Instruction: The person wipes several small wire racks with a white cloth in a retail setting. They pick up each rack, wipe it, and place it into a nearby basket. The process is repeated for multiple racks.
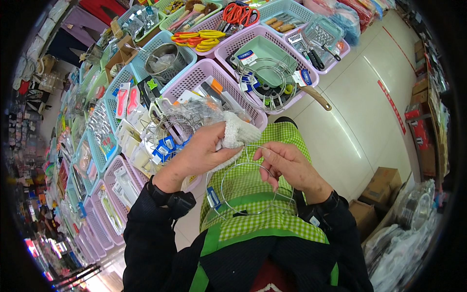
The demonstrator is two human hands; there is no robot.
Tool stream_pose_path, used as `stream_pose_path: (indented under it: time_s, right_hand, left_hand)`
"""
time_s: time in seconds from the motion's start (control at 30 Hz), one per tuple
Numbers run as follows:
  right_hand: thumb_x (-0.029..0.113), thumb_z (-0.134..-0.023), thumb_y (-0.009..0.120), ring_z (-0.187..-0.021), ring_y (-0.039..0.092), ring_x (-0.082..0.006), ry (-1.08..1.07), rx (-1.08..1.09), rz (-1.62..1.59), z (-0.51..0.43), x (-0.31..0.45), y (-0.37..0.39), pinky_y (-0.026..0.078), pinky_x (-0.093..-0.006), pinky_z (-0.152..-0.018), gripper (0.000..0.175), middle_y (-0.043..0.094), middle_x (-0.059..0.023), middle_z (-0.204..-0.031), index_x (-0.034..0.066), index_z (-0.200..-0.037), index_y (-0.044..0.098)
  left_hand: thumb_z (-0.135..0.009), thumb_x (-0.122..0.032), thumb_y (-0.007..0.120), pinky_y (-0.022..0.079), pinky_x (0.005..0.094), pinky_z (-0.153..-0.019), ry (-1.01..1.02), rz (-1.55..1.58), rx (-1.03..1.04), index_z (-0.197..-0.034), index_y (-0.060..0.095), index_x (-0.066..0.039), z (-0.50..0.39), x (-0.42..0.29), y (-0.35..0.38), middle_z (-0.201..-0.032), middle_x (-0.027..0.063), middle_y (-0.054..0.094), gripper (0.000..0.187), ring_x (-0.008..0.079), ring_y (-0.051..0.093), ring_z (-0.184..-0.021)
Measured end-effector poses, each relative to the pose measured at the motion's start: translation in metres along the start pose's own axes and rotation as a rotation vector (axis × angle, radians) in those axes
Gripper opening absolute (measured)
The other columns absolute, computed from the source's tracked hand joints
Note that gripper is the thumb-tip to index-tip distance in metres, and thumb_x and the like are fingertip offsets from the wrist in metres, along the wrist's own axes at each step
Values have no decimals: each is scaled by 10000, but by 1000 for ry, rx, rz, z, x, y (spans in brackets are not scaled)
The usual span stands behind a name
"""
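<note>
My left hand (204, 146) grips a white cloth (239, 133), which is folded over the upper edge of a round wire rack (222, 188). My right hand (284, 166) pinches the rack's wire at its right side. The rack hangs in front of a green checked apron (255, 226) and carries a small blue tag (213, 198). More wire racks with blue tags (166, 146) lie left of my left hand. Other round wire racks (271, 100) rest on a pink basket beside a pale green tray (268, 60).
Plastic baskets of kitchen goods spread ahead and left, among them a pink basket (195, 67) of packaged items and one with orange-handled scissors (239, 16). A wooden handle (315, 96) juts over the aisle. Cardboard boxes (381, 184) and plastic-wrapped goods (401, 233) stand at the right.
</note>
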State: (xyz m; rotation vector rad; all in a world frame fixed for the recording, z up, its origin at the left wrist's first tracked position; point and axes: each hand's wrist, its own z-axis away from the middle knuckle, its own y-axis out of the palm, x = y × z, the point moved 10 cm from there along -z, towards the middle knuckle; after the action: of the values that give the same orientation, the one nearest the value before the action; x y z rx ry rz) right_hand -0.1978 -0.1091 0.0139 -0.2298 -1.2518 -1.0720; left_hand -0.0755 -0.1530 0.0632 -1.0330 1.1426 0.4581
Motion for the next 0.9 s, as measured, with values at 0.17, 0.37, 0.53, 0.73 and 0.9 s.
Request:
stream_pose_path:
  time_s: [0.17,0.37,0.53,0.73,0.9]
  right_hand:
    - [289,-1004,404,-476,513,-71,-5,-16,-21,1,1,-3,437,-202,-461,302,595,-52,-713,16,-1042,526]
    - [293,-1000,416,-455,499,-94,-18,-73,-69,2,2,-10,457,-221,-451,310,597,-78,-676,8,-1018,538]
    - [289,-1000,413,-451,490,-103,-49,-109,-64,3,8,-12,426,-221,-436,309,591,-81,-662,7,-1009,537]
    - [291,-1000,414,-455,492,-100,-59,-121,-56,2,11,-8,408,-213,-438,305,588,-74,-669,10,-1011,532]
    - [277,-1004,410,-466,513,-95,-47,-159,-35,7,7,-13,415,-205,-444,284,593,-61,-688,19,-1020,525]
  left_hand:
    - [-814,-99,656,444,283,-858,-24,252,-20,-1141,591,12,8,18,-7,-1084,64,635,351,124,572,-973]
    - [-902,-167,598,451,247,-686,-198,341,-68,-1042,623,2,28,50,-10,-852,-4,625,221,58,541,-794]
    - [-883,-176,616,447,243,-670,80,182,-109,-1028,627,3,29,13,-32,-906,25,623,231,101,580,-774]
    - [-745,-136,642,477,369,-557,261,-471,-17,-1034,615,-99,26,-41,0,-920,56,594,292,252,613,-745]
    - [-736,-148,630,480,373,-550,263,-617,76,-1048,622,-121,22,-48,14,-842,55,614,314,271,613,-721]
